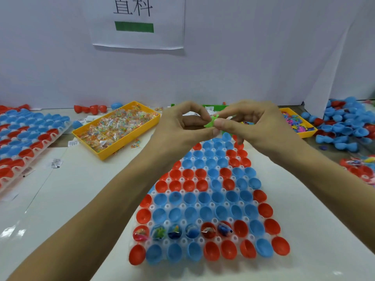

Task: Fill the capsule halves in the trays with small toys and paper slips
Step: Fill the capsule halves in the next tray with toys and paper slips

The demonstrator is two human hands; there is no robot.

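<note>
A white tray [167,205] of red and blue capsule halves lies in front of me. Several halves in its second-nearest row hold small wrapped toys [158,232]; the other halves look bare. Above the tray's far end, my left hand [182,126] and my right hand [253,126] meet. Both pinch a small green toy [211,122] between thumb and fingertips.
A yellow bin [105,153] of wrapped toys stands at the left, another yellow bin [304,134] of colourful pieces at the right. A second filled tray [30,155] sits far left. Loose blue and red capsule halves [345,126] pile at the right. Paper slips [55,163] lie scattered.
</note>
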